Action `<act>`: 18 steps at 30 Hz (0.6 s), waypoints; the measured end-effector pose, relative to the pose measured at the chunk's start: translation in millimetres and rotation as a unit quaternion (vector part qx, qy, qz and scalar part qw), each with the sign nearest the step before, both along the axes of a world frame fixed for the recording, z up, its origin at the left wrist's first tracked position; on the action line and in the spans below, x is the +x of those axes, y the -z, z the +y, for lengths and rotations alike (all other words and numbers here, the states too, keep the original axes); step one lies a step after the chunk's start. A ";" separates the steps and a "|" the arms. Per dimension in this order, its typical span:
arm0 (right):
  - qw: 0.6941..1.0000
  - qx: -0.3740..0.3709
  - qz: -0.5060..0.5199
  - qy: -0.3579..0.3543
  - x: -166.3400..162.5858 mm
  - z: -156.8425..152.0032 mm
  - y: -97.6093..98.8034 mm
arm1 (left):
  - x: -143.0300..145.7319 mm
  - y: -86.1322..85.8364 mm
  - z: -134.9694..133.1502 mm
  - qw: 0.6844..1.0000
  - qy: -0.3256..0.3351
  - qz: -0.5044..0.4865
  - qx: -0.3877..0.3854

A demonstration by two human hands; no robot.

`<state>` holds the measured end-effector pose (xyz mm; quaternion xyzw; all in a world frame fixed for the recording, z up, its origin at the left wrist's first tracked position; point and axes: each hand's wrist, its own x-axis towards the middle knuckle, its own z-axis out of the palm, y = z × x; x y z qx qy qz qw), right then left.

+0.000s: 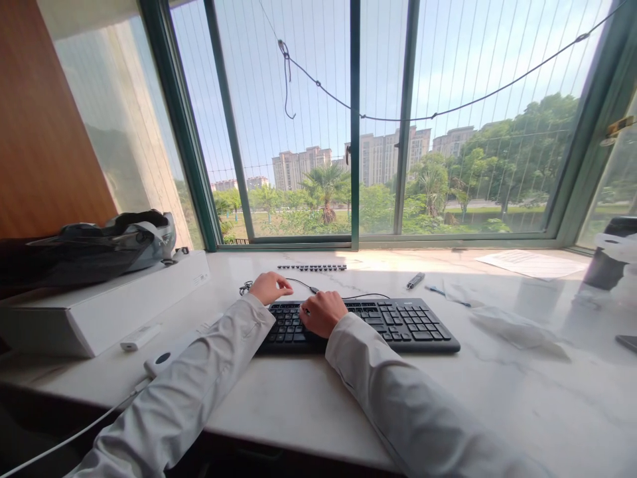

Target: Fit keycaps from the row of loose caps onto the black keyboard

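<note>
A black keyboard [408, 324] lies on the marble-patterned tabletop. Over its upper left corner is my left hand [269, 288], fingers loosely bent and apart, with nothing visible in it. My right hand [324, 314] rests over the left-middle keys, its fingers curled closed; whatever they hold, if anything, is hidden. Behind the keyboard, a row of small black pieces that look like keycaps [312, 267] lies lined up. The keyboard's cable [368, 295] runs along its back edge, with a thin dark connector near my right hand.
On the left stands a white box [114, 302] with a dark bag [89, 245] on top. A small white device [159, 360] with a cable lies near the left edge. To the right are a grey stick-like item [415, 281], a clear plastic bag [517, 328] and a paper sheet [532, 263].
</note>
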<state>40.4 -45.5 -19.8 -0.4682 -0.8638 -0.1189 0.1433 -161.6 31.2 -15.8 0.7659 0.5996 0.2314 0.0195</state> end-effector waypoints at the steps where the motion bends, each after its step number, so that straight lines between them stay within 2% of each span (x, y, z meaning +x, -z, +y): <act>1: 1.000 -0.002 0.001 0.000 0.4 0.7 0.6 | -1.3 1.1 0.7 1.000 -0.025 0.007 0.014; 6: 1.000 -0.008 0.010 -0.003 2.0 2.5 1.9 | -7.4 6.7 2.7 0.995 -0.084 0.044 0.042; 11: 1.000 -0.009 0.017 -0.004 5.6 2.7 -2.5 | -10.3 8.2 3.0 0.990 -0.130 0.056 0.025; 18: 0.999 -0.036 0.012 0.006 15.6 10.5 -7.7 | -7.4 5.1 4.6 0.983 -0.164 0.081 0.027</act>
